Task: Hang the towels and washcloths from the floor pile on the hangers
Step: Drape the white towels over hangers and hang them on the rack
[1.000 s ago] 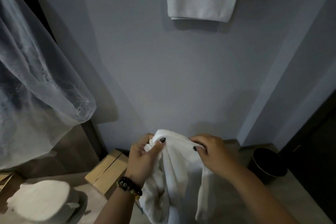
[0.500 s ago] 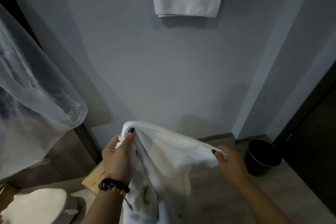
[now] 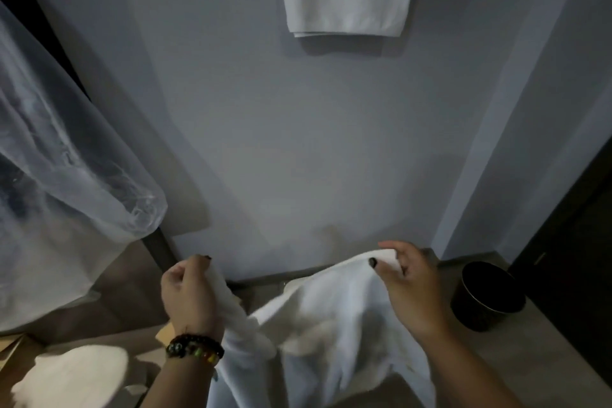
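Left hand point(image 3: 192, 295) grips one bunched edge of the white towel point(image 3: 331, 318); right hand point(image 3: 407, 281) pinches its far corner (cloth sagging between), held above the floor point(image 3: 546, 358), open wall point(image 3: 298, 142) ahead.

Bare wall point(image 3: 298, 142) above, plastic sheet point(image 3: 66, 159) crowding left, black bin point(image 3: 486, 298) low right

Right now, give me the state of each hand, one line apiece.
Left hand: closed, gripping one bunched edge of the white towel.
Right hand: closed, pinching the towel's other edge between thumb and fingers.
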